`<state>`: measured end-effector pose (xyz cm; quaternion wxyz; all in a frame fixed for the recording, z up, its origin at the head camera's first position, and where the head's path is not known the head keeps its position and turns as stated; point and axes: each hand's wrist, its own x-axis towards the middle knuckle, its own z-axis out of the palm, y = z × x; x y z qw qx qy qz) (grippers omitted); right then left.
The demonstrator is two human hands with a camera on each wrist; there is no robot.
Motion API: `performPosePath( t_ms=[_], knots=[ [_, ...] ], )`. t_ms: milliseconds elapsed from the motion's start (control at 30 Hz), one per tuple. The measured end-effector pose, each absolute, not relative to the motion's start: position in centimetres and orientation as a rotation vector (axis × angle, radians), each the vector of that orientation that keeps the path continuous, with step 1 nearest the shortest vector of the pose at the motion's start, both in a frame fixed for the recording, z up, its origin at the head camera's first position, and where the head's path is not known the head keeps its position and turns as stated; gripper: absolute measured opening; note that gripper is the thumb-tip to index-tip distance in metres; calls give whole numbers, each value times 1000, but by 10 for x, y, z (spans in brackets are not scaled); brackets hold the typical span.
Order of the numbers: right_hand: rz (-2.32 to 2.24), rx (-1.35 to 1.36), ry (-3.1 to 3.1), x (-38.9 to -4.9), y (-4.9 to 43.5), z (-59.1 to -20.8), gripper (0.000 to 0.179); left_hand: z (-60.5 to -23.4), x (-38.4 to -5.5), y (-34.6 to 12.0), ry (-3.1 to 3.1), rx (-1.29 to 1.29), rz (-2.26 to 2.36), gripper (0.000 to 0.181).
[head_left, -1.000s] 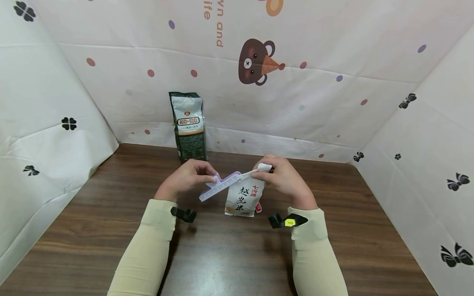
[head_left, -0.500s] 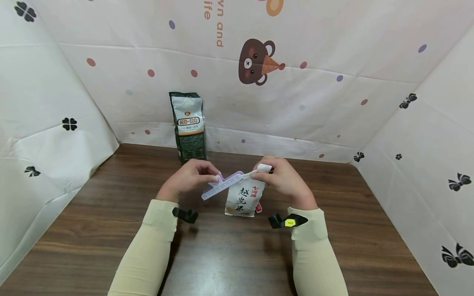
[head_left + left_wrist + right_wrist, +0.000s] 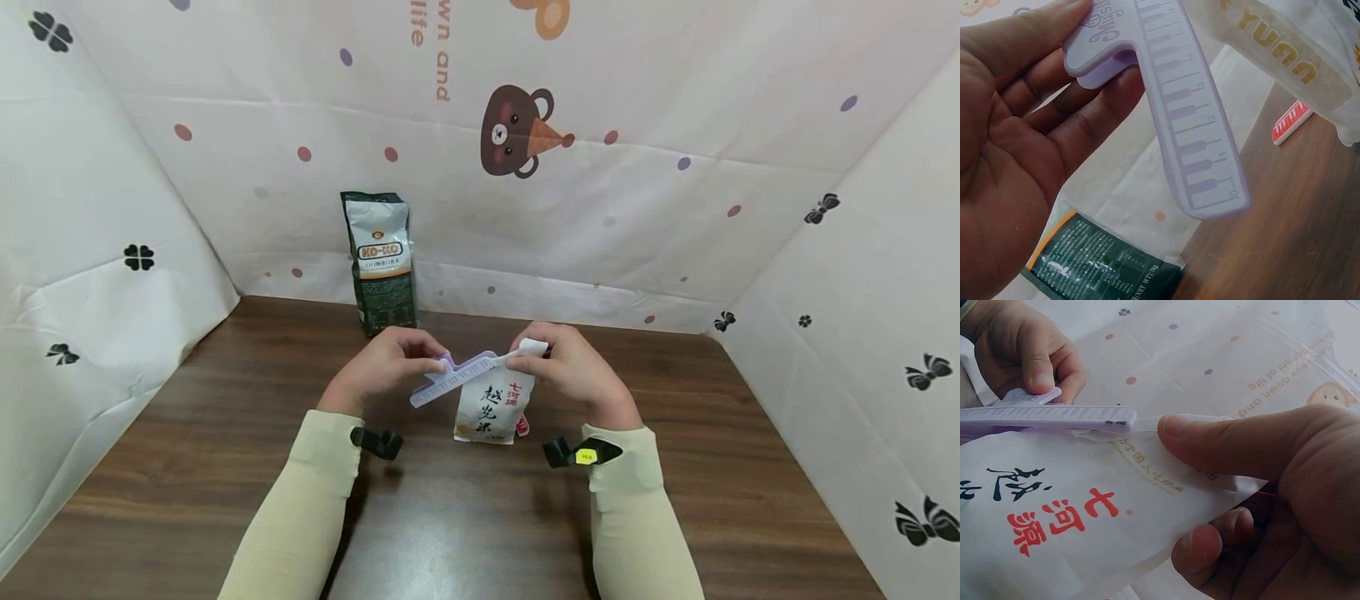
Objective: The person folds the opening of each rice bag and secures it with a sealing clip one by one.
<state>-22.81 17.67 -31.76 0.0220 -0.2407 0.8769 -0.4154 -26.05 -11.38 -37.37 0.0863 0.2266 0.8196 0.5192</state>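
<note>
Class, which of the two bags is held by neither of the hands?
The green-and-silver KO-KO bag, upright at the back of the table; the white bag with red and black characters is pinched near its top by the right hand.

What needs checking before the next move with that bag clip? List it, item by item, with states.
1. Left hand pinching the purple piano-keyboard bag clip by its grip: ok.
2. Right hand pinching the white rice bag near its top: ok.
3. Clip across the bag's whole top: not ok; it stops short of the right hand, its other end jutting past the bag.
4. Clip locked: cannot tell.
5. KO-KO bag apart from the rice bag: ok, standing behind.
</note>
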Motion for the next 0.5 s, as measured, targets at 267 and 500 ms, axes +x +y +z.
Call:
performPosePath(
  t_ms=[267, 500],
  knots=[
    [-1301, -759, 2696, -226, 175, -317, 10, -375, -260, -113, 2439, 734, 1564, 15],
    [-1294, -772, 2701, -226, 175, -316, 10, -372, -258, -110, 2444, 756, 1578, 15]
  ],
)
